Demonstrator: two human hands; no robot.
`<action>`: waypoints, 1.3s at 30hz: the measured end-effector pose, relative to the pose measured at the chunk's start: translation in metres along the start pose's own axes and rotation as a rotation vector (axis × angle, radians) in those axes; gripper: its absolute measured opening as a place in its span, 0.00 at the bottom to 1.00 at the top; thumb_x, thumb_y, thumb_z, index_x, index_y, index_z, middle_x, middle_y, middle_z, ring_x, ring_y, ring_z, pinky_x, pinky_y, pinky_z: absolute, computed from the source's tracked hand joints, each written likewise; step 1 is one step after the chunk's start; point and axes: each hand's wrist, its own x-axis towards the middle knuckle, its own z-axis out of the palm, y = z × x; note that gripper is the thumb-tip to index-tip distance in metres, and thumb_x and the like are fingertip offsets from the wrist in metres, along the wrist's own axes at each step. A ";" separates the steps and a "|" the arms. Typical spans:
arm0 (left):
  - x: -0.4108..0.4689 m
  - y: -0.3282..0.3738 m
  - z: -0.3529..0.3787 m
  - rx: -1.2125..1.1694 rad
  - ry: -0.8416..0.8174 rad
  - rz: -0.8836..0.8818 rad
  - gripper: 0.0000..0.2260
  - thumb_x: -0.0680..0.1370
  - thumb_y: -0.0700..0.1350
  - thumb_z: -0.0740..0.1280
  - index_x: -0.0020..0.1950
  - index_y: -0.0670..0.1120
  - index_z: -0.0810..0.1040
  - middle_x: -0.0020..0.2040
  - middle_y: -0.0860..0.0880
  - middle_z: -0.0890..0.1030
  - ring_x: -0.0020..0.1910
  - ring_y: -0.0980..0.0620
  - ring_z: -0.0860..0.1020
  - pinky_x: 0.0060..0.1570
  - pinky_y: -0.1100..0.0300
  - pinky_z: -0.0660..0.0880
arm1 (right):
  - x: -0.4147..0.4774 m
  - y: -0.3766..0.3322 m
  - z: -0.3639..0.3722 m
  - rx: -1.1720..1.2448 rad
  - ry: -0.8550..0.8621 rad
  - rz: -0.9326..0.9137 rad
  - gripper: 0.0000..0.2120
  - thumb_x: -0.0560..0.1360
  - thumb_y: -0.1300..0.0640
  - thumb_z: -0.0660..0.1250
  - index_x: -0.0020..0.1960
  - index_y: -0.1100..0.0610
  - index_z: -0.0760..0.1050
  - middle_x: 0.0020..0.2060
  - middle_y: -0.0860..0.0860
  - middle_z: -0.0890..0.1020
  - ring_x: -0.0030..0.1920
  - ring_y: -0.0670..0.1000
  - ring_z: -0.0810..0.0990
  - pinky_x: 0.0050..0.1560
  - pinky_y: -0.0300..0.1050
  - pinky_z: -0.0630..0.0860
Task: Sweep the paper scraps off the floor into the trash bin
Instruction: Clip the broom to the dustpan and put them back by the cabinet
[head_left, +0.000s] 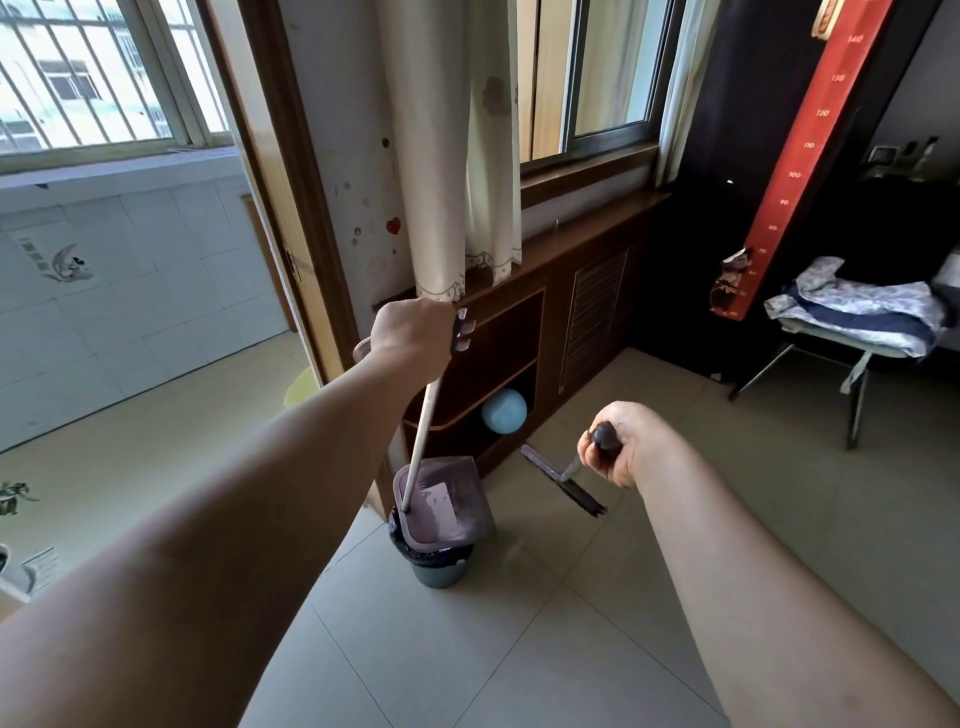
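My left hand (410, 332) grips the top of a long white handle whose purple dustpan (447, 512) is tipped over the small teal trash bin (441, 569) with a dark liner. A pale paper scrap (441, 499) lies inside the pan. My right hand (621, 447) holds the dark knob end of the broom; its purple brush head (563, 480) rests on the tiled floor just right of the bin. No other scraps show on the floor.
A dark wooden cabinet (519, 338) under the window stands right behind the bin, with a blue ball (504, 410) on its lower shelf. A curtain (457, 156) hangs above. A chair with folded cloth (862, 312) stands at right. An open doorway (156, 364) is at left.
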 end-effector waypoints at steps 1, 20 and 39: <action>0.003 0.004 0.003 -0.032 -0.018 -0.010 0.06 0.71 0.47 0.63 0.46 0.48 0.75 0.34 0.55 0.73 0.31 0.58 0.72 0.29 0.66 0.62 | 0.003 -0.002 0.001 0.013 0.007 0.007 0.16 0.77 0.65 0.48 0.32 0.61 0.63 0.16 0.52 0.67 0.11 0.48 0.66 0.14 0.29 0.64; 0.165 0.113 0.086 -0.012 -0.101 -0.053 0.07 0.74 0.42 0.68 0.51 0.49 0.77 0.48 0.51 0.82 0.50 0.50 0.81 0.40 0.58 0.73 | 0.148 -0.135 -0.051 0.239 0.042 0.081 0.10 0.74 0.67 0.49 0.39 0.61 0.67 0.29 0.52 0.68 0.19 0.48 0.68 0.16 0.32 0.66; 0.273 0.144 0.191 0.048 -0.201 -0.191 0.09 0.75 0.43 0.68 0.54 0.46 0.73 0.50 0.49 0.80 0.49 0.47 0.80 0.37 0.56 0.69 | 0.285 -0.237 -0.043 0.295 -0.060 0.087 0.10 0.76 0.65 0.50 0.39 0.62 0.67 0.31 0.53 0.69 0.27 0.48 0.68 0.17 0.33 0.68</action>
